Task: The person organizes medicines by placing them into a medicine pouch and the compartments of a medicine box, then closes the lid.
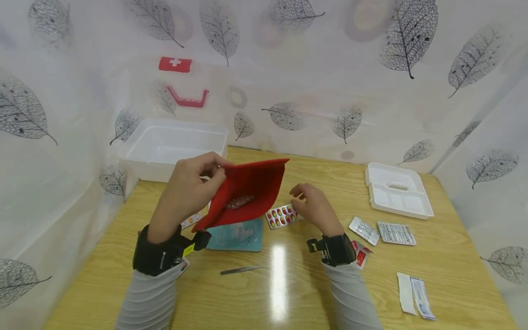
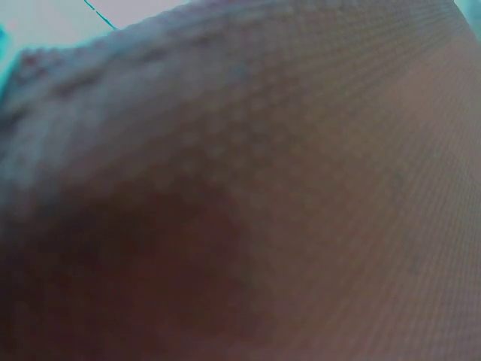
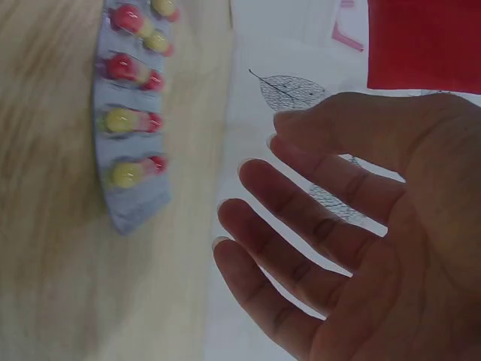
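Observation:
My left hand (image 1: 189, 188) pinches a red pouch (image 1: 264, 183) by its edge and holds it up over the table, its mouth gaping toward me. Inside lies something clear and shiny (image 1: 239, 201). Dark blurred mesh fabric (image 2: 285, 188) fills most of the left wrist view. With fingers loosely bent and nothing in them, my right hand (image 1: 315, 206) hovers beside a blister pack of red and yellow capsules (image 1: 283, 216). The right wrist view shows that hand's palm (image 3: 398, 263) apart from the same capsule pack (image 3: 131, 135).
Below the pouch lie a teal packet (image 1: 243, 240) and metal tweezers (image 1: 240, 270). A white box (image 1: 136, 158) stands back left, a white divided tray (image 1: 412, 208) back right. Blister packs (image 1: 397, 233), a red and white packet (image 1: 361, 253) and narrow wrappers (image 1: 406, 293) lie at right.

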The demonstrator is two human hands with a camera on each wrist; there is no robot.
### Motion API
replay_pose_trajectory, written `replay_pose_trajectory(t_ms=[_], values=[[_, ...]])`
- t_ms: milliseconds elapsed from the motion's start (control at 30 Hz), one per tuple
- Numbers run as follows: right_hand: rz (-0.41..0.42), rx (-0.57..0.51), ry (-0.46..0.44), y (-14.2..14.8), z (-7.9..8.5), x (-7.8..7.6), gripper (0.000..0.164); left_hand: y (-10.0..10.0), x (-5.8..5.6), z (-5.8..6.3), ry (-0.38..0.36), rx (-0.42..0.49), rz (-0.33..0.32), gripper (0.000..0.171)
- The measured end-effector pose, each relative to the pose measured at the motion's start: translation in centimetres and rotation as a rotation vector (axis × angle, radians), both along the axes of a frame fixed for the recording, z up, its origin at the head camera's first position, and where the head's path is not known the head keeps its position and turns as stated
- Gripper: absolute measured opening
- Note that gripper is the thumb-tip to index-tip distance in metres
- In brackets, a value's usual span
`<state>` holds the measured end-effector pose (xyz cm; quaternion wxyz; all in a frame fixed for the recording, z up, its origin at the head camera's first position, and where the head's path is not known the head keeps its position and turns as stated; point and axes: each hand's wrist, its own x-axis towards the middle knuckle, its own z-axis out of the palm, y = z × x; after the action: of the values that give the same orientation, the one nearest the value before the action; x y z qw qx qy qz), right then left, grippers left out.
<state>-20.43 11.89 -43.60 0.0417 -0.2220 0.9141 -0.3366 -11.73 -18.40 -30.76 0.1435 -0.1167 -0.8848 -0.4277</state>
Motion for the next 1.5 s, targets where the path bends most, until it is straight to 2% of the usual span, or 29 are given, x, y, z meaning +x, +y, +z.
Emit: replay_pose_trajectory(t_ms=[167, 400, 533, 1133, 1367, 1500], values=[[0.024, 0.015, -0.070, 0.0, -0.5, -0.1, 0.031, 0.0, 0.0, 0.1, -0.014, 0.012, 0.008, 0.023], [0.076, 0.093, -0.076, -0.1, -1.2, -0.3, 0.039, 0.0, 0.1, 0.3, -0.026, 0.000, 0.016, 0.023], [0.097, 0.093, -0.099, -0.2, -1.4, -0.4, 0.047, 0.0, 0.1, 0.4, -0.034, 0.000, 0.014, 0.023], [0.160, 0.124, -0.015, 0.0, -1.5, 0.0, 0.043, 0.0, -0.1, 0.5, -0.056, -0.008, 0.018, 0.023], [0.172, 0.179, 0.030, -0.2, -1.4, -0.1, 0.039, 0.0, -0.1, 0.3, -0.067, -0.012, 0.017, 0.022], [0.172, 0.176, 0.025, -0.2, -1.2, -0.1, 0.032, -0.1, -0.1, 0.2, -0.065, -0.023, 0.019, 0.022]])
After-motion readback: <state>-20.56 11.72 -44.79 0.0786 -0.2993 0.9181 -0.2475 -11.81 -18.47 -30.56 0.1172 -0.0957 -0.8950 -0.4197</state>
